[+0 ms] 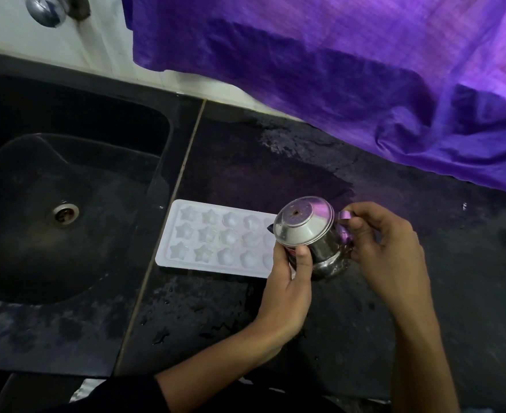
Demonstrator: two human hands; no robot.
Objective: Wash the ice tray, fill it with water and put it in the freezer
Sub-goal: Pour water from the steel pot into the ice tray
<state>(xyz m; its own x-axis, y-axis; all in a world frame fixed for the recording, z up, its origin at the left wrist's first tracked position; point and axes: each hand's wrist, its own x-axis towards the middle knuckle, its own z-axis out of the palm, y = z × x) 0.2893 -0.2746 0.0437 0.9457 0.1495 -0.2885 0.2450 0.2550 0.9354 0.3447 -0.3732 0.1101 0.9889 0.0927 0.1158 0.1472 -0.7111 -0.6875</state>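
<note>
A white ice tray with star and flower shaped cells lies flat on the black counter, just right of the sink. Its cells look glossy, as if they hold water. Over the tray's right end a small steel jug with a lid is tilted, spout toward the tray. My left hand grips the jug's body from the front, thumb against its side. My right hand holds the jug's handle from the right. The tray's right end is hidden behind the jug and my left hand.
A black sink with a metal drain lies to the left. A steel tap sits at the top left. A purple sheet hangs over the counter's back right. The counter is wet around the tray.
</note>
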